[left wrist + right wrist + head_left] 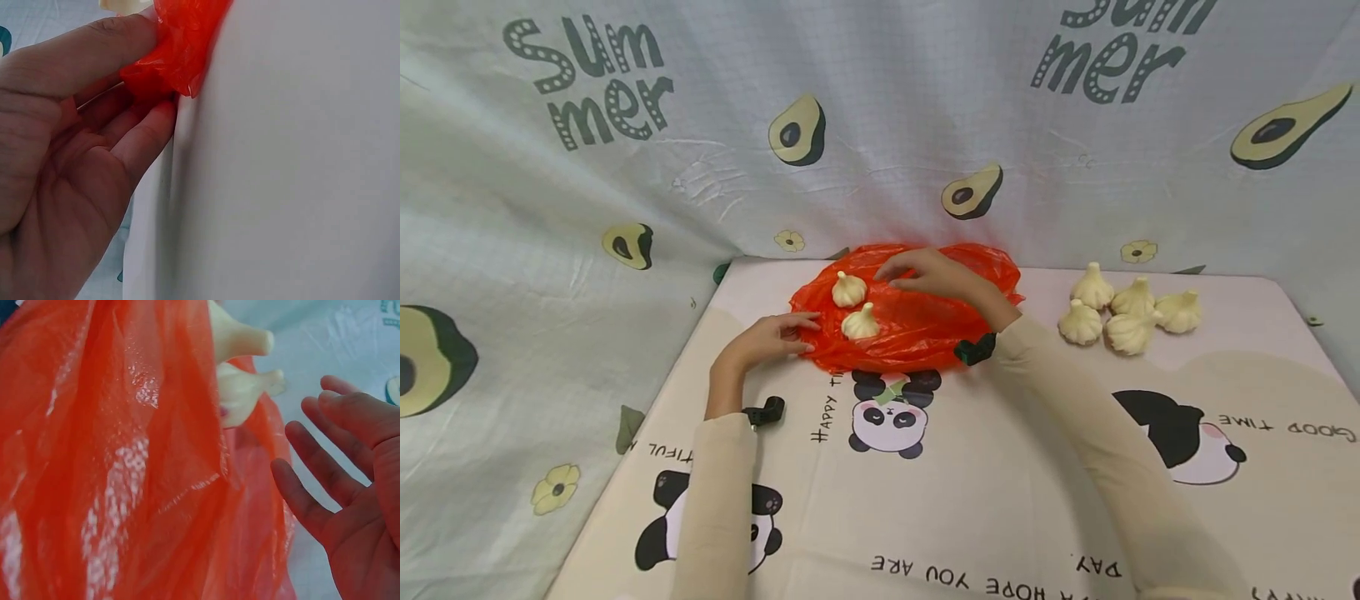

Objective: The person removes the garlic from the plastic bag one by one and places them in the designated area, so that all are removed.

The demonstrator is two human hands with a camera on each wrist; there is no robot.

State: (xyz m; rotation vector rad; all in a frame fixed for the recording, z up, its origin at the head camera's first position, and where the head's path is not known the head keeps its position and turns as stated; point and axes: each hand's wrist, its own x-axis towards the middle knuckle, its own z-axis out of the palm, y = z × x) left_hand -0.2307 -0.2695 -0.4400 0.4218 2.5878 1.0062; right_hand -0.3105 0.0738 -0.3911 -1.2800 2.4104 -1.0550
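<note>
A red plastic bag [917,333] lies spread out at the back of the table, with two garlic bulbs on it, one bulb [848,290] behind the other bulb [861,322]. My left hand [775,336] is at the bag's left edge. In the left wrist view, its thumb and fingers [140,140] pinch crumpled red plastic [181,47]. Over the back of the bag hovers my right hand [931,273], holding nothing. The right wrist view shows its fingers [325,469] spread and relaxed beside the bag, near the garlic stems [253,342].
Several more garlic bulbs [1131,325] sit in a cluster at the back right of the table. A panda-printed cloth [970,492] covers the tabletop. Behind it hangs a curtain [880,167] with avocado prints, meeting the table's back and left edges.
</note>
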